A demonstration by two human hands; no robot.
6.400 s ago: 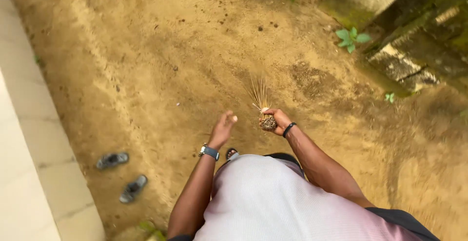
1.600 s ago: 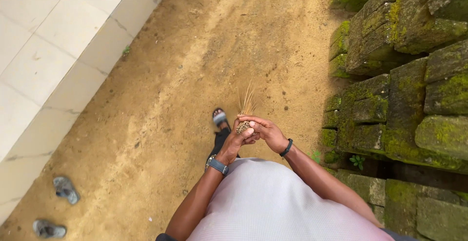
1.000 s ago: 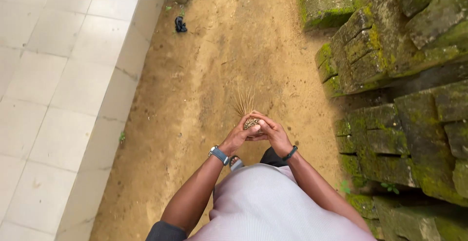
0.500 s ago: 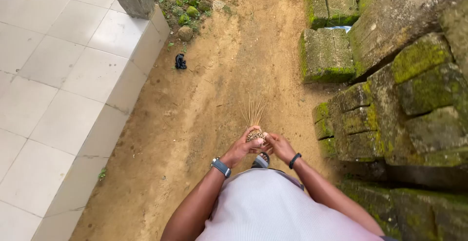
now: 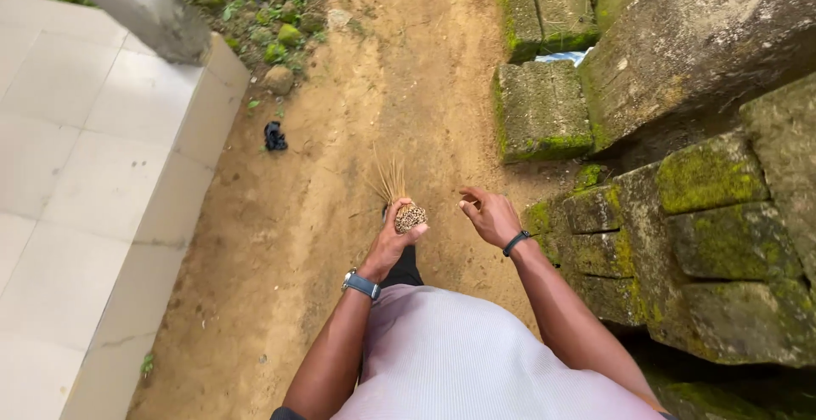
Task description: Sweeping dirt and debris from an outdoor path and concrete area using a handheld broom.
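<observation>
— What has changed since 0.5 s ago?
— Both hands have parted: the right hand [image 5: 491,216] has let go and hangs with fingers spread, grasping nothing, just right of center.
— And the broom?
— At the frame's center, the left hand [image 5: 391,241] is clenched around the bound end of the stick broom [image 5: 401,206], bristles pointing up over the dirt path [image 5: 340,216].
— Surroundings?
— Mossy stone blocks [image 5: 705,216] on the right, white tiled floor [image 5: 76,182] on the left.
</observation>
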